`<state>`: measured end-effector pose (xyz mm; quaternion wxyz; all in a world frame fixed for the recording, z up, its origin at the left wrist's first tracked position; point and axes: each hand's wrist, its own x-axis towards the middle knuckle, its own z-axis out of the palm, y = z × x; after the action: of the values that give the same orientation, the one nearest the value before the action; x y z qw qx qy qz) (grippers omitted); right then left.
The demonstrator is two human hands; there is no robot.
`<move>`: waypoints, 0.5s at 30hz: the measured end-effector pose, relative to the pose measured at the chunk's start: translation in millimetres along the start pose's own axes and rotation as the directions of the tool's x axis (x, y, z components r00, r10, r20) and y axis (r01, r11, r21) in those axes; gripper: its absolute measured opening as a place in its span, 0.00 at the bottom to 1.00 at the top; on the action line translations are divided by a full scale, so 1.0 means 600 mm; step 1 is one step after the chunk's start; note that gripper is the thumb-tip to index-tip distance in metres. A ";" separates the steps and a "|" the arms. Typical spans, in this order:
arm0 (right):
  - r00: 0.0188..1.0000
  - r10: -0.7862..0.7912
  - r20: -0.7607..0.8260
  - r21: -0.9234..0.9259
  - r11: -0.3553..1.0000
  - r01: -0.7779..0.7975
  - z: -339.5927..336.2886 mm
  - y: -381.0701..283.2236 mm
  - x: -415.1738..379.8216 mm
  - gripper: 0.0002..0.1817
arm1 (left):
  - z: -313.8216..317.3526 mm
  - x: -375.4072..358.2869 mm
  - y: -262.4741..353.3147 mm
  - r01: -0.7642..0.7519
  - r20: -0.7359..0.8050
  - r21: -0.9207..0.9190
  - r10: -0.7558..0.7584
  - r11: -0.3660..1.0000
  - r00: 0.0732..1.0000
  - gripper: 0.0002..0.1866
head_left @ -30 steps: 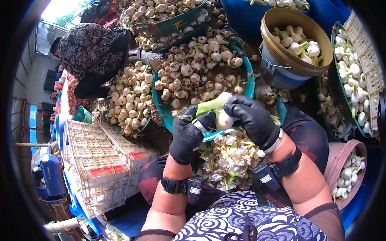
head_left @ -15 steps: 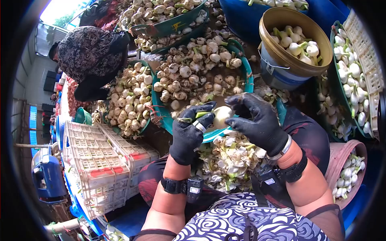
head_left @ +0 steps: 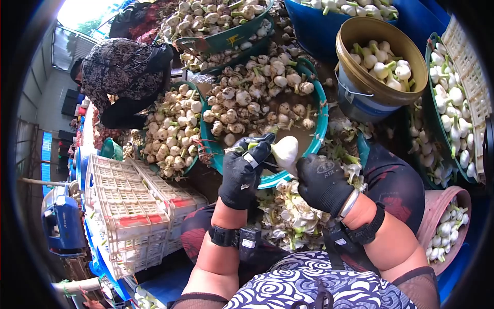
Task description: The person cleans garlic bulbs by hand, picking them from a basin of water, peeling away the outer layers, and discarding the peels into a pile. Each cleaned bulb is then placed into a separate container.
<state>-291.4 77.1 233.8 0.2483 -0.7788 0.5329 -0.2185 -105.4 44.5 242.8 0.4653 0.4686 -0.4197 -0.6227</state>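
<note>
Its skin now stripped lower, the right hand (head_left: pixel 321 183) has dropped, clenched on peel below the white garlic bulb (head_left: pixel 286 151) that the left hand (head_left: pixel 246 170) grips over the teal basin (head_left: pixel 320 123); steady downward pulls should clear it.

The left hand (head_left: pixel 242 172) covers the stalk end of the bulb (head_left: pixel 286 151), and a small tool in its grip is too hidden to identify. The right hand (head_left: pixel 321 184) hides the bulb's underside. The white crate (head_left: pixel 468 77) and the blue tub (head_left: pixel 319 20) run off the frame's edge.
</note>
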 end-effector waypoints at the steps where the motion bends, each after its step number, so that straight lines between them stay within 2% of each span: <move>1: 0.991 0.090 0.100 -0.101 0.992 -0.080 0.002 0.012 0.000 0.08 | 0.001 -0.001 -0.005 0.043 0.012 -0.158 -0.041 0.987 0.999 0.18; 2: 0.963 0.190 0.189 -0.208 0.967 -0.150 0.004 0.025 -0.001 0.10 | 0.002 -0.001 -0.005 0.087 0.031 -0.312 -0.081 0.946 0.996 0.20; 3: 0.967 0.231 0.109 -0.244 0.949 -0.200 0.004 0.046 0.000 0.10 | 0.000 0.005 0.001 0.180 0.018 -0.485 -0.196 0.856 0.981 0.21; 4: 0.962 0.271 0.029 -0.275 0.928 -0.253 0.000 0.066 0.005 0.10 | 0.004 0.005 0.007 0.103 -0.002 -0.438 -0.115 0.893 0.993 0.21; 5: 0.916 0.400 -0.036 -0.278 0.876 -0.393 -0.013 0.075 0.011 0.12 | -0.004 0.011 0.005 -0.220 0.029 0.228 0.220 0.948 0.975 0.20; 6: 0.915 0.402 -0.037 -0.275 0.876 -0.396 -0.028 0.073 0.016 0.12 | -0.010 0.016 0.003 -0.467 0.261 0.745 0.436 0.477 0.861 0.20; 7: 0.908 0.415 0.052 -0.218 0.892 -0.395 -0.047 0.068 0.017 0.13 | -0.004 0.015 -0.001 -0.469 0.267 0.744 0.432 0.476 0.862 0.20; 8: 0.896 0.422 0.140 -0.159 0.903 -0.400 -0.057 0.069 0.014 0.15 | 0.008 0.011 -0.008 -0.439 0.221 0.668 0.403 0.600 0.888 0.20; 9: 0.930 0.273 0.246 0.134 0.941 -0.312 -0.051 0.079 0.004 0.19 | 0.018 0.010 -0.014 -0.400 0.183 0.577 0.365 0.712 0.913 0.20; 10: 0.943 0.221 0.248 0.368 0.880 -0.302 -0.037 0.082 -0.001 0.21 | 0.023 0.011 -0.019 -0.399 0.193 0.575 0.356 0.714 0.914 0.20; 11: 0.955 0.207 0.211 0.470 0.835 -0.285 -0.048 0.063 -0.001 0.19 | 0.024 0.013 -0.027 -0.106 0.100 0.077 0.098 0.991 0.990 0.19; 12: 0.965 0.197 0.171 0.566 0.782 -0.260 -0.060 0.045 0.000 0.17 | 0.026 0.016 -0.037 0.238 0.158 -0.448 -0.186 0.862 0.970 0.18; 13: 0.963 0.208 0.170 0.568 0.778 -0.268 -0.061 0.043 -0.001 0.17 | 0.025 0.019 -0.053 0.205 0.135 -0.313 -0.170 0.927 0.976 0.15; 15: 0.987 0.149 0.054 0.412 0.897 -0.158 -0.066 0.047 -0.001 0.13 | 0.036 0.012 -0.049 0.207 0.157 -0.263 -0.169 0.943 0.973 0.16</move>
<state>-336.2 63.0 247.4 0.4300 -0.6662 0.5314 -0.2982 -132.9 46.0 217.5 0.4358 0.3945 -0.3116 -0.7466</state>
